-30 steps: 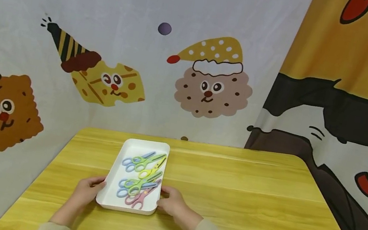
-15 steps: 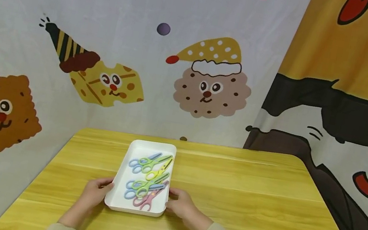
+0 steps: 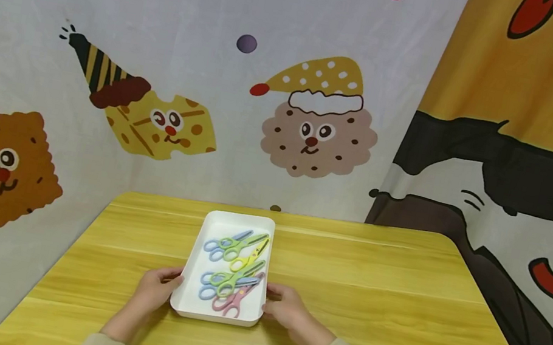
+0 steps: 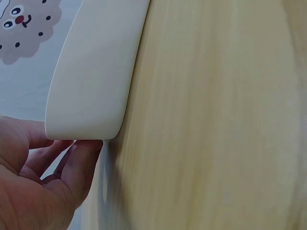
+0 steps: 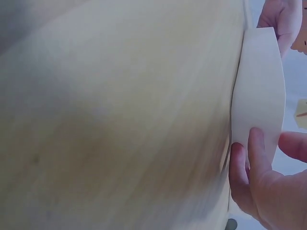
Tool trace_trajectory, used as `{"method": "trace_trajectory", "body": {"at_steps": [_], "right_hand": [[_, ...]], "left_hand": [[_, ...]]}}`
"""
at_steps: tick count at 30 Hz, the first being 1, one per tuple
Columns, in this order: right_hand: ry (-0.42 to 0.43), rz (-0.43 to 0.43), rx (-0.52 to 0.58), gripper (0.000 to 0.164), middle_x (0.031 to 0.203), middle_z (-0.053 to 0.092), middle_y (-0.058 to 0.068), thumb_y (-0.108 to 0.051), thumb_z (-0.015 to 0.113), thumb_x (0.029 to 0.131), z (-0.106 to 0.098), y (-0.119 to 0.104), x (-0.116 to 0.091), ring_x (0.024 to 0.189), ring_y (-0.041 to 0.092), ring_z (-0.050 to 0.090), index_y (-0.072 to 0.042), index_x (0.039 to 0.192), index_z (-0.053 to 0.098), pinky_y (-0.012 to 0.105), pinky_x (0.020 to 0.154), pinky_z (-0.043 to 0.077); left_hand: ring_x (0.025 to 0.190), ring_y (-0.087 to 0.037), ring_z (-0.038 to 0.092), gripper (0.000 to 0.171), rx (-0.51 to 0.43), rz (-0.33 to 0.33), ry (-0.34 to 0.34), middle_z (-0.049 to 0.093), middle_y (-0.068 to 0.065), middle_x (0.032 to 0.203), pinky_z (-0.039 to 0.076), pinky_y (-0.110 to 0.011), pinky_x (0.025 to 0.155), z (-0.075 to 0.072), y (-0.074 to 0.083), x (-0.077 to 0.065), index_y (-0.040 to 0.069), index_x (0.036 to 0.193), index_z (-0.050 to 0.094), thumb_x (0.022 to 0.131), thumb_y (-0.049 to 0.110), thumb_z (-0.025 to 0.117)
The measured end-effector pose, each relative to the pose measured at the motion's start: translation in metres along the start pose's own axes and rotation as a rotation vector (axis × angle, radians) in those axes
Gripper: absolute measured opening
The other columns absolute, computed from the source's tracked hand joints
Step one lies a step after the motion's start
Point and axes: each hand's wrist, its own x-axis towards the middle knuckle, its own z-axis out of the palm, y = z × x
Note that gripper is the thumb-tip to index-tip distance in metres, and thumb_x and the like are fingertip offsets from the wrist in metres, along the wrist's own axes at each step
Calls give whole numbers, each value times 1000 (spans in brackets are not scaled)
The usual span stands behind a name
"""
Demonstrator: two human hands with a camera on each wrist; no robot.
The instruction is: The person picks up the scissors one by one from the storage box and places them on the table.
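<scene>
A white rectangular tray (image 3: 187, 300) lies on the table in the head view, with several children's scissors inside. Among them are a pink pair (image 3: 239, 297), a yellow pair (image 3: 257, 251) and a green pair (image 3: 235, 281); blue ones lie partly under the green. My left hand (image 3: 156, 290) holds the tray's near left side, thumb at the rim. On the opposite side my right hand (image 3: 288, 309) grips it, and the right wrist view shows the fingertips (image 5: 256, 136) against the outer wall and the thumb at the rim. Both wrist views hide the scissors.
The wooden table (image 3: 384, 315) extends to the right of the tray. Behind it hangs a pale cloth backdrop (image 3: 198, 17) with cartoon prints, meeting the table's back edge. An orange and black printed cloth (image 3: 540, 95) hangs at the right.
The tray, with the scissors in it, has moved to the right across the table between both hands. The hands keep their hold, and the scissors lie in the same arrangement.
</scene>
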Motion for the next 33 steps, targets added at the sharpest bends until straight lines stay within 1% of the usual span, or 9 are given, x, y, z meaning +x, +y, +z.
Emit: {"method": "trace_trajectory", "body": {"at_steps": [3,9,13,19,24,33], "right_hand": [[0,-2,-7,58,131,45,36,12,55,76,-4,1,-1,99,33,61,19,131,40,36,77,56],[4,-14,-5,57,131,45,37,12,55,75,-12,3,-4,99,34,62,21,130,40,37,77,56],[13,-10,-1,57,130,45,37,13,55,76,-18,4,-5,98,34,62,21,130,39,37,77,56],[11,8,-2,57,133,42,38,13,55,77,-24,5,-7,100,34,61,20,131,39,38,78,56],[26,9,-8,56,133,42,38,13,55,77,-30,7,-10,100,34,62,21,130,39,38,79,56],[45,20,-13,55,133,42,37,12,55,78,-39,9,-13,103,35,61,19,130,41,39,78,56]], "left_hand": [[99,-27,61,33,-1,-1,-3,62,-26,116,52,-23,73,4,2,0,-7,119,61,90,7,60],[98,-28,62,32,-7,9,-7,63,-26,113,53,-28,75,12,5,-1,-7,118,62,90,7,60],[98,-28,62,31,-5,18,-7,64,-25,112,53,-27,75,18,8,-2,-8,118,62,90,6,60],[97,-28,62,31,4,20,-7,64,-26,111,53,-29,75,24,12,-4,-9,116,62,90,6,60],[99,-29,61,30,9,31,-10,64,-26,111,53,-29,76,29,15,-7,-9,116,63,89,6,60],[97,-27,61,30,-7,33,-15,64,-24,111,53,-28,74,39,20,-8,-8,115,63,89,7,61]]}}
